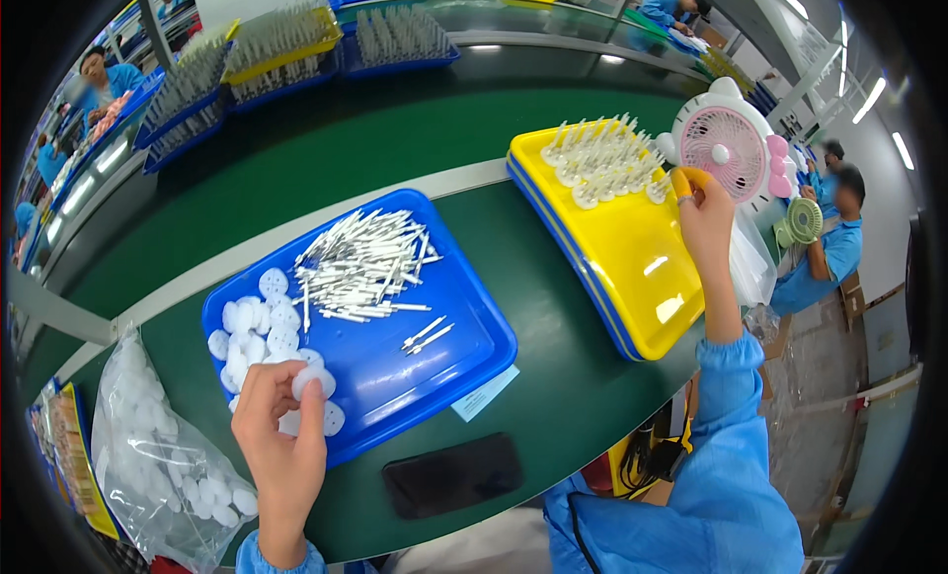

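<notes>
My left hand point(281, 451) pinches a white round disc point(314, 379) between thumb and fingers. It is over the near left corner of a blue tray point(434, 386). More white discs point(247, 327) lie heaped along that tray's left side, beside a pile of thin white rods point(365, 263). Over at the yellow tray point(632, 248), my right hand point(706, 213), with yellow covers on its fingertips, is closed at a white disc with an upright rod point(660, 189). Several such pieces point(597, 159) stand in rows at the tray's far end.
A clear bag of white discs point(163, 446) sits at the left. A black phone point(452, 475) lies near the table's front edge, and a paper slip point(486, 393) pokes out under the blue tray. A pink-and-white fan point(723, 144) stands beyond the yellow tray. Filled trays point(400, 36) line the far side.
</notes>
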Demonstrator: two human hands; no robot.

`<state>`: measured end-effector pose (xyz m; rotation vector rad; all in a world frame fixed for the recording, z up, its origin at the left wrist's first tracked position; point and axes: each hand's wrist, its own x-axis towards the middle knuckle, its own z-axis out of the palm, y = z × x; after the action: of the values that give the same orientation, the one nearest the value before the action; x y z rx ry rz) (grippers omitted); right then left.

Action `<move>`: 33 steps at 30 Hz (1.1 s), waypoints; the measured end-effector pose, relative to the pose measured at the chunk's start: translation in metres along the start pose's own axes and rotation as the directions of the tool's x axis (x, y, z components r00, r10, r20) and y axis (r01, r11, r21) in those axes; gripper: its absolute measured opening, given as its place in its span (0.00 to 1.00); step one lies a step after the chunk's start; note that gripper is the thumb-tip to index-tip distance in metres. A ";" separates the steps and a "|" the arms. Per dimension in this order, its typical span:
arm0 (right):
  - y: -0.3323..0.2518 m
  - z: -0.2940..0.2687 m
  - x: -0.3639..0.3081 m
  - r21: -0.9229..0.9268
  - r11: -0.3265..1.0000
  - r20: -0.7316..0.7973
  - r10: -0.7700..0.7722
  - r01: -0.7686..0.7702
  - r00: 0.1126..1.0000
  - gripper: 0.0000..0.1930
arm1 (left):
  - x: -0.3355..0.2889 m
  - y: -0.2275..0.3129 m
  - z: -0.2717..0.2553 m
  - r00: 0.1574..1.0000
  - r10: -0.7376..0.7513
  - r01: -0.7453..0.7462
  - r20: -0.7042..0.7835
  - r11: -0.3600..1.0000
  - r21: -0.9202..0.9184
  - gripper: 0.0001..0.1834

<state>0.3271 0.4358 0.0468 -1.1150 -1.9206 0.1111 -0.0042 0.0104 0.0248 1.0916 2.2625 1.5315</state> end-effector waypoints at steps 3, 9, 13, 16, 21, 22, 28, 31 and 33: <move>-0.101 0.004 -0.055 0.129 0.967 0.289 -0.249 0.220 0.924 0.15 | -0.004 -0.008 -0.002 1.000 -0.022 0.020 -0.022 0.997 -0.076 0.07; -0.199 0.045 -0.134 0.474 0.817 0.623 -0.574 0.327 0.532 0.16 | -0.007 -0.007 0.001 0.994 -0.078 0.090 0.071 0.979 -0.185 0.08; -0.213 0.073 -0.146 0.444 0.811 0.624 -0.585 0.380 0.519 0.13 | -0.009 -0.004 -0.005 0.988 -0.112 0.133 0.102 0.965 -0.224 0.08; -0.223 0.073 -0.145 0.482 0.805 0.627 -0.593 0.345 0.506 0.13 | -0.009 0.002 -0.008 0.978 -0.159 0.191 0.135 0.941 -0.278 0.08; -0.266 0.039 -0.151 0.695 0.719 0.590 -0.574 0.004 0.567 0.12 | -0.012 0.000 -0.003 0.961 -0.202 0.261 0.191 0.893 -0.366 0.09; -0.272 0.038 -0.155 0.712 0.702 0.586 -0.576 -0.021 0.570 0.14 | -0.012 -0.001 -0.002 0.960 -0.201 0.263 0.195 0.888 -0.378 0.09; -0.269 0.047 -0.171 0.746 0.666 0.565 -0.638 0.007 0.524 0.24 | -0.014 -0.001 0.002 0.977 -0.139 0.187 0.159 0.919 -0.348 0.09; -0.268 0.049 -0.171 0.742 0.670 0.561 -0.611 -0.012 0.558 0.23 | -0.013 -0.001 0.003 0.991 -0.054 0.082 0.122 0.968 -0.239 0.09; -0.265 0.050 -0.170 0.715 0.698 0.600 -0.588 -0.034 0.542 0.24 | -0.013 0.003 0.002 0.990 -0.053 0.074 0.127 0.983 -0.169 0.09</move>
<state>0.1515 0.1703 0.0308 -0.1551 -2.5027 1.2192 0.0070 0.0035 0.0233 1.0246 2.0217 1.5574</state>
